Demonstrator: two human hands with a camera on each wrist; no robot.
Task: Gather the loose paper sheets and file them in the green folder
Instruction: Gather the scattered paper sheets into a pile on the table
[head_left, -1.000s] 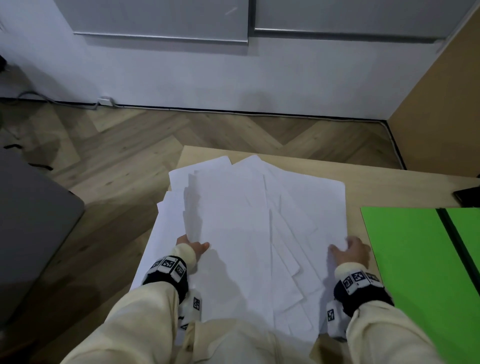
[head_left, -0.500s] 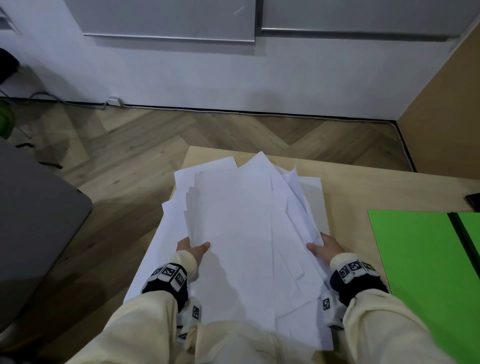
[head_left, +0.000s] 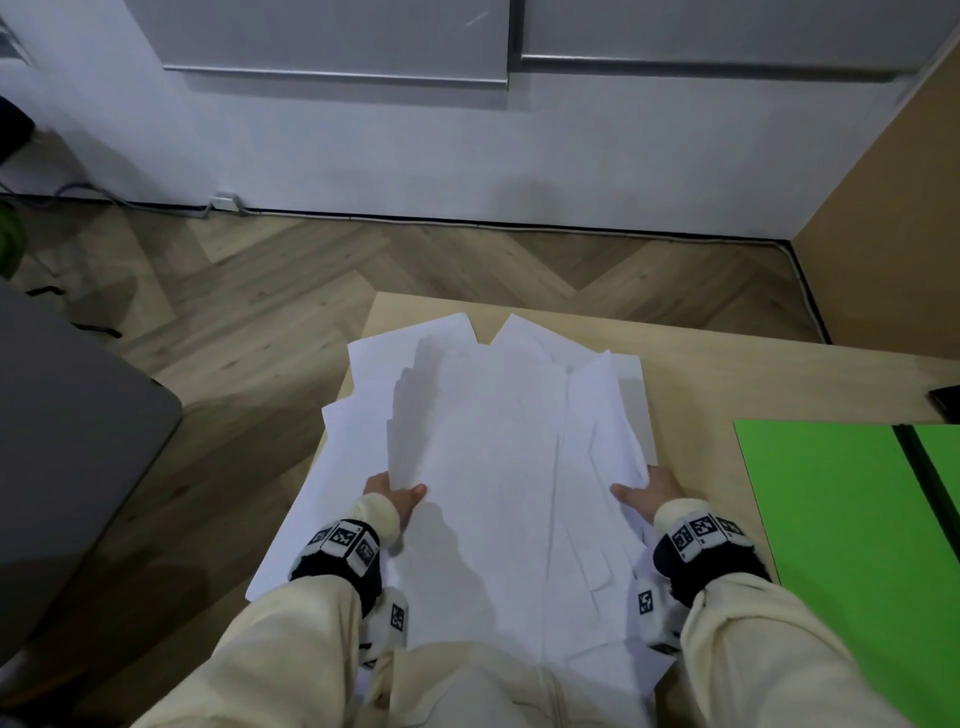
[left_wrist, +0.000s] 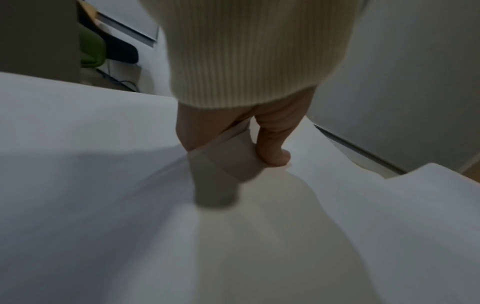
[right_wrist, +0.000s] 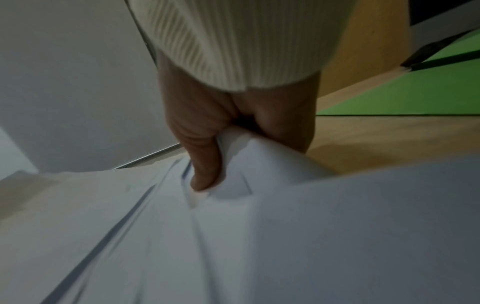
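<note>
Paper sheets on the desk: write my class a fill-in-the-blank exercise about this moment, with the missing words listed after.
1. Each of the two hands, left hand and right hand, grips one side of the ____ sheets.
2. The folder lying to the right of the sheets is coloured ____.
3. The folder lies ____, with a dark spine down its middle.
4. The sheets lie on a ____ desk.

Missing words: paper; green; open; wooden

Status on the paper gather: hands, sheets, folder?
Left hand and right hand both grip the paper sheets at the side edges. Sheets bunched, uneven. Green folder open, to the right, unobstructed.
</note>
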